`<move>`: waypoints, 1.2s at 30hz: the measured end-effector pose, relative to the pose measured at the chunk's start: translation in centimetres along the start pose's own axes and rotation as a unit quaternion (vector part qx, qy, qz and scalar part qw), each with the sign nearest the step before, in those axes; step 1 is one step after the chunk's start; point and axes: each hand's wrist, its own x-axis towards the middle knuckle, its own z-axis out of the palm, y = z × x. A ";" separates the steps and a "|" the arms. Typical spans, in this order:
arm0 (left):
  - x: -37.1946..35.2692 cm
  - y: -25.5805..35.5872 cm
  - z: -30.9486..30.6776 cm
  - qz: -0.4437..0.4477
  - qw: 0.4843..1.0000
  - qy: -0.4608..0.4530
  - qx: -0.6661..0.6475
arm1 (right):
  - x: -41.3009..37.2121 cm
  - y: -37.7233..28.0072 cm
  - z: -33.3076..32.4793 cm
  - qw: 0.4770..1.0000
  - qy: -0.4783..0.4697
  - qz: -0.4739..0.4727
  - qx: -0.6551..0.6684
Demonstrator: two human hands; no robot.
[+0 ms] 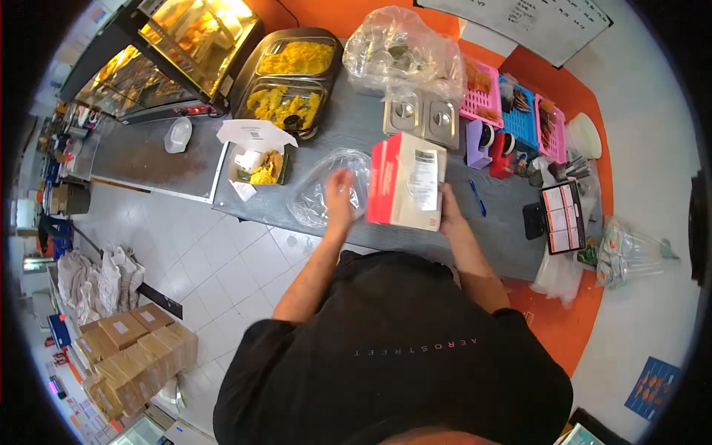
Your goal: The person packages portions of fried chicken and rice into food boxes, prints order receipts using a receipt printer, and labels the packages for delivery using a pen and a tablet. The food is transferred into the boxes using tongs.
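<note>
1 box (417,182), long side running away from me: gripped by my right hand (451,211), right of my left hand (340,202). 1 clear bag (309,196) beneath left; left grip: cannot tell.

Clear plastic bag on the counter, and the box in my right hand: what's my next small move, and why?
Probably pinch the clear plastic bag with your left hand and spread it open. The bag lies on the counter beside the box, your right hand holds the box by its side, and the left hand is over the bag, seemingly holding nothing.
</note>
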 end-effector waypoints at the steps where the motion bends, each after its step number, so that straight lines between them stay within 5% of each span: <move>1: 0.3 -1.8 -2.8 0.024 0.966 0.179 0.183 | 0.9 0.8 1.8 0.997 -0.028 0.026 0.068; 2: 0.3 -4.0 -5.2 0.044 0.868 0.346 0.353 | 1.7 1.7 3.8 0.988 -0.056 0.054 0.135; 4: -1.3 -4.7 -7.5 -0.167 0.795 0.413 0.411 | 2.6 3.6 9.1 0.984 -0.049 0.081 0.149; 6: -1.5 -11.9 -11.0 -0.219 0.909 0.311 0.173 | 4.2 6.8 11.3 0.969 -0.064 0.113 0.211; 8: -1.4 -19.4 -12.9 -0.214 0.940 0.250 0.089 | 6.5 9.5 11.2 0.959 0.043 0.178 0.218; 9: -2.9 -13.6 -11.0 -0.270 0.937 0.215 0.049 | 7.3 10.0 11.3 0.961 0.058 0.165 0.213; 11: -4.4 -14.2 -8.2 -0.144 0.953 0.264 0.024 | 9.8 11.6 10.6 0.965 0.067 0.159 0.199; 13: -5.5 -12.8 -7.0 -0.156 0.949 0.261 -0.088 | 12.6 13.8 8.9 0.990 0.068 0.014 0.123; 16: -6.3 -7.0 -5.6 -0.274 0.915 0.248 -0.161 | 10.8 10.9 11.3 0.991 0.088 0.074 0.071; 18: -6.1 -6.8 -5.5 -0.327 0.827 0.112 -0.444 | 11.7 9.9 10.2 0.983 0.093 0.152 0.041; 20: -6.8 -8.6 -6.8 -0.364 0.837 0.094 -0.397 | 11.7 8.3 9.9 0.993 0.076 0.089 -0.015; 21: -7.0 -8.1 -7.1 -0.352 0.861 0.095 -0.354 | 12.8 8.1 9.2 0.955 0.181 -0.067 -0.227; 22: -7.0 -7.6 -7.3 -0.340 0.882 0.096 -0.310 | 14.0 7.9 8.5 0.838 0.272 -0.217 -0.420; 26: -6.8 -3.7 -7.7 -0.310 0.884 0.146 -0.319 | 20.0 4.0 5.1 0.897 0.155 -0.061 -0.409; 28: -5.9 -4.6 -8.4 -0.267 0.936 0.152 -0.169 | 22.9 4.1 3.2 0.907 0.101 0.116 -0.391; 29: -5.2 -5.0 -9.3 -0.233 0.957 0.142 -0.096 | 20.7 3.3 4.1 0.949 0.048 0.202 -0.239; 34: -5.7 3.0 -9.1 -0.131 0.978 0.164 -0.025 | 19.9 0.5 3.5 0.879 0.043 0.073 -0.468; 36: -5.9 3.9 -9.4 -0.116 0.975 0.171 -0.087 | 17.8 -0.6 4.5 0.846 0.027 -0.182 -0.501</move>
